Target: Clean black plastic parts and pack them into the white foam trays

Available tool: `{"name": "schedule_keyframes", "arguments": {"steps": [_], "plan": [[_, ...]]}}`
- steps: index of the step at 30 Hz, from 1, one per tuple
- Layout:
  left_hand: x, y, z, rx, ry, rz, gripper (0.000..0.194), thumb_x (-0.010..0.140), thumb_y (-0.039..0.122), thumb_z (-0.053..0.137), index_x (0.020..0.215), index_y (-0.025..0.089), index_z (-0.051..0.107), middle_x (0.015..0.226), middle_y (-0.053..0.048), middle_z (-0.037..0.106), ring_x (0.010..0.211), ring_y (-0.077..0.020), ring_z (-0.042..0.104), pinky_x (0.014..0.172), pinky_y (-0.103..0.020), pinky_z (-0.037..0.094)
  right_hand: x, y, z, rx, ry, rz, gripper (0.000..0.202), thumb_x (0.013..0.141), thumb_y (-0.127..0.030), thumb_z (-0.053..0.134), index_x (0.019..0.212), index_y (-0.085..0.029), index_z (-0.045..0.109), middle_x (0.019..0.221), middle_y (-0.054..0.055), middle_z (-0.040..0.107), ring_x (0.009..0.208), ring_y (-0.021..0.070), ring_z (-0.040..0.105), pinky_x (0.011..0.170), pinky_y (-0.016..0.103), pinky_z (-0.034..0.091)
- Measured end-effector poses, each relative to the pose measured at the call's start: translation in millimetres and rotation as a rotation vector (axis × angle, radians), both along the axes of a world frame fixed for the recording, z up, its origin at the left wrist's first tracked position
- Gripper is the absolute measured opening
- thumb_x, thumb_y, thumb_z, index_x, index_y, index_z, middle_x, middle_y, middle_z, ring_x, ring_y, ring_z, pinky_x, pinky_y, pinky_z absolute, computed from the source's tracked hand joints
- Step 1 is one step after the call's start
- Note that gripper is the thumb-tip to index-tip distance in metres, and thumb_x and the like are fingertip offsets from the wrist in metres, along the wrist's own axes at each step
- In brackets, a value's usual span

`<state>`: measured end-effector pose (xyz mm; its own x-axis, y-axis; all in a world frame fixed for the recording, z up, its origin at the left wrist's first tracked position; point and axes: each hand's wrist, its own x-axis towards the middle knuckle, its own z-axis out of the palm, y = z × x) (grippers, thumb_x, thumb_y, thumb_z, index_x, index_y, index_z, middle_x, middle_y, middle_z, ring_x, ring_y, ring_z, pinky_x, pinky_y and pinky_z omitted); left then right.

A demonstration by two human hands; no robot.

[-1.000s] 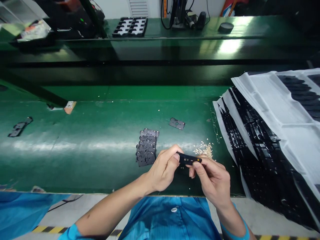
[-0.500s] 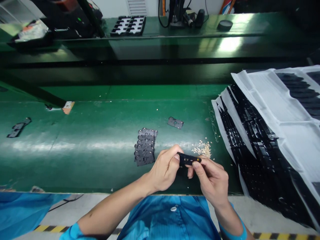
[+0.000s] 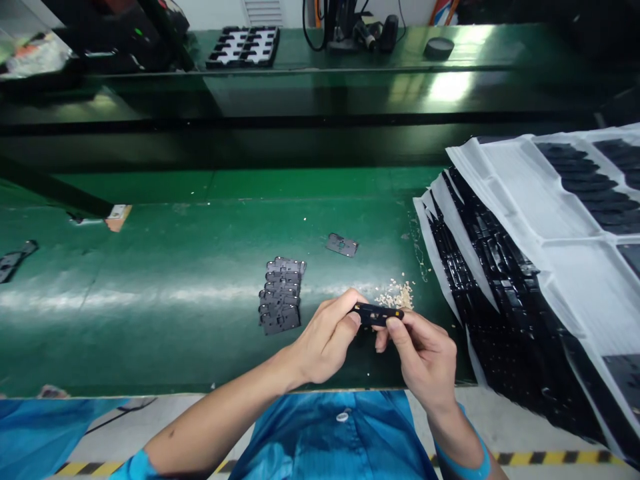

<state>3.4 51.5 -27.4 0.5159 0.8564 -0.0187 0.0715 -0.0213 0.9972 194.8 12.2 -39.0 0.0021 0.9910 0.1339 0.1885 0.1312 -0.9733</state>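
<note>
Between my two hands is a small black plastic part (image 3: 376,315) with little openings and a yellow spot near its right end. My left hand (image 3: 330,337) is closed on its left end, thumb and fingers pinching it. The right end sits between the thumb and fingers of my right hand (image 3: 425,347). Just beyond lies a heap of tiny beige bits (image 3: 399,294) on the green table. To the left, similar flat dark parts (image 3: 281,297) overlap in a column. A single dark part (image 3: 342,245) rests farther off.
On the right, stacked white trays (image 3: 505,193) of black parts cover the table's side. Another dark part (image 3: 15,261) lies at the far left, near a slanted metal post (image 3: 60,190). A raised shelf at the back carries a black-and-white tray (image 3: 243,47) and a round black object (image 3: 439,48).
The view has shifted slightly, so table things appear farther left. Both hands keep hold of the black part, which is tilted a little differently and shows more of its face.
</note>
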Motion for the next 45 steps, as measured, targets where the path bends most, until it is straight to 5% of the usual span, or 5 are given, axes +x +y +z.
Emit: {"name": "schedule_keyframes", "arguments": {"steps": [13,18,25,31,45], "plan": [[6,-6,-13.9,0.042,0.088,0.152,0.03,0.107,0.019,0.03,0.087,0.02,0.053,0.072,0.001,0.058,0.065,-0.0149,0.052,0.066,-0.029,0.04,-5,-3,-2.5,0.063,-0.037,0.012,0.026,0.104,-0.012,0.062,0.081,-0.02,0.072,0.07,0.0,0.071,0.064,0.0144,0.068,0.07,0.028,0.055],[1,-7,-12.3,0.036,0.111,0.063,0.02,0.109,0.024,0.037,0.104,0.02,0.056,0.079,0.001,0.058,0.068,-0.0147,0.051,0.066,-0.028,0.041,4,2,1.4,0.014,-0.041,-0.076,0.027,0.105,-0.018,0.061,0.08,-0.019,0.07,0.068,0.0,0.069,0.061,0.0131,0.066,0.064,0.026,0.054],[3,2,-1.3,0.06,0.166,0.156,0.019,0.106,0.035,0.056,0.108,0.018,0.063,0.095,-0.004,0.064,0.078,-0.0157,0.058,0.072,-0.028,0.046,9,4,3.8,0.026,-0.043,-0.122,0.026,0.106,-0.02,0.062,0.081,-0.02,0.069,0.07,-0.001,0.067,0.061,0.0132,0.065,0.062,0.026,0.053],[10,7,1.4,0.126,0.116,0.16,0.032,0.111,0.034,0.049,0.088,0.017,0.062,0.085,-0.003,0.058,0.079,-0.0157,0.056,0.075,-0.029,0.043,3,0,0.2,0.074,-0.07,-0.091,0.026,0.105,-0.017,0.061,0.081,-0.02,0.069,0.07,0.0,0.068,0.062,0.0146,0.066,0.064,0.027,0.054],[12,5,0.9,0.063,0.113,0.124,0.024,0.107,0.022,0.045,0.089,0.018,0.06,0.086,-0.002,0.056,0.076,-0.0155,0.055,0.071,-0.028,0.043,3,-1,-0.1,0.134,-0.1,-0.143,0.022,0.104,-0.015,0.061,0.084,-0.02,0.07,0.071,0.001,0.067,0.062,0.0154,0.065,0.063,0.029,0.054]]}}
